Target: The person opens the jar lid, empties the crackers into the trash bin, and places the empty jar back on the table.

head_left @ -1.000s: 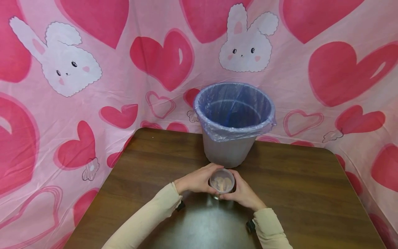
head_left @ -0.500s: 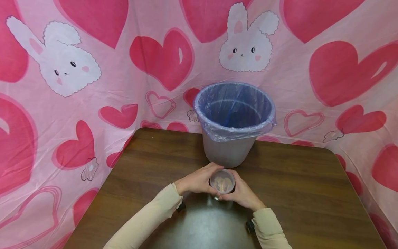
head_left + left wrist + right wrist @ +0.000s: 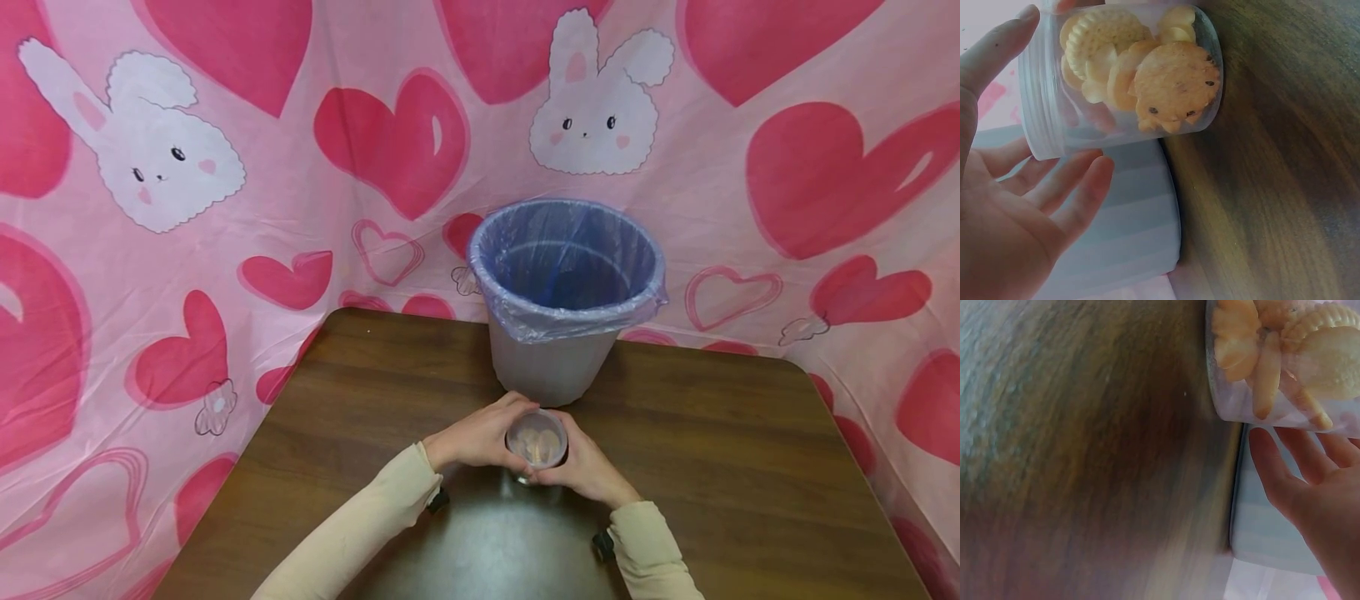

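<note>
A clear plastic jar (image 3: 536, 435) with a translucent ribbed lid (image 3: 1044, 94) stands upright on the wooden table. Through its wall show several biscuits (image 3: 1175, 84), among them a round one with dark specks and paler fluted ones. My left hand (image 3: 478, 433) holds the jar from the left, thumb at the near side and fingers round the far side by the lid. From the right, my right hand (image 3: 587, 467) grips it the same way, its fingertips (image 3: 1260, 439) against the far wall. The two thumbs come close together in front.
Right behind the jar stands a pale waste bin (image 3: 551, 367) lined with a bluish plastic bag (image 3: 570, 321), its mouth open upward. A pink cloth (image 3: 480, 150) with hearts and rabbits hangs round the brown table (image 3: 360, 375).
</note>
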`<state>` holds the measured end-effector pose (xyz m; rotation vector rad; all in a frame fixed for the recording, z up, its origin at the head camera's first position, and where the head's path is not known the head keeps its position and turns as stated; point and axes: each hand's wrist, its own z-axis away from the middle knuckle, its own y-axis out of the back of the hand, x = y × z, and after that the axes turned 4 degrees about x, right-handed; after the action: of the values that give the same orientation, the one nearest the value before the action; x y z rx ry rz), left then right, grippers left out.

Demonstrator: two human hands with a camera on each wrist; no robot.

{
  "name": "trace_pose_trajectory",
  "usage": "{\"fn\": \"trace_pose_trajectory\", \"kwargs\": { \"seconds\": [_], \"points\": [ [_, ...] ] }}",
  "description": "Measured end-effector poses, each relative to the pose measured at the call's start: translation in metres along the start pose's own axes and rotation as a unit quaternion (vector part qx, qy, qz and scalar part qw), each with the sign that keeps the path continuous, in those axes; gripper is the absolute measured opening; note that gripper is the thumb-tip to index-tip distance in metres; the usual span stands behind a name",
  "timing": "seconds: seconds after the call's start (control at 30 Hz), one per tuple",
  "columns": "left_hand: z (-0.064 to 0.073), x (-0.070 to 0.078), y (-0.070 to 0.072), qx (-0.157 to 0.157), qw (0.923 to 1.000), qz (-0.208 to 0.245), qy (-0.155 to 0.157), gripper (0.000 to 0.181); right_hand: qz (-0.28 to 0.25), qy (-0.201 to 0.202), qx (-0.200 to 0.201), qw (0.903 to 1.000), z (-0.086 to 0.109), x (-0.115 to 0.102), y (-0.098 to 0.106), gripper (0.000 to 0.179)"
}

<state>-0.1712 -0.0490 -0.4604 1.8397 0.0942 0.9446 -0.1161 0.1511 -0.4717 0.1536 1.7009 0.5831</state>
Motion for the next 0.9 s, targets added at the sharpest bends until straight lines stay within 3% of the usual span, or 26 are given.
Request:
{"fn": "trace_pose_trajectory", "kwargs": {
  "seconds": [0.4, 0.7, 0.9],
  "points": [
    [-0.002, 0.001, -0.001, -0.011, 0.9997, 0.008, -0.019, 0.089, 0.012, -0.003, 0.001, 0.9999, 0.001, 0.000, -0.001, 0.084],
    [-0.005, 0.003, 0.000, -0.011, 0.9995, -0.025, -0.017, 0.089, 0.031, -0.007, 0.016, 0.9994, -0.004, 0.035, -0.009, 0.088],
    [-0.007, 0.003, 0.002, -0.013, 0.9990, -0.034, -0.025, 0.088, 0.033, -0.005, 0.029, 0.9990, -0.003, 0.031, -0.010, 0.089]
  ]
}}
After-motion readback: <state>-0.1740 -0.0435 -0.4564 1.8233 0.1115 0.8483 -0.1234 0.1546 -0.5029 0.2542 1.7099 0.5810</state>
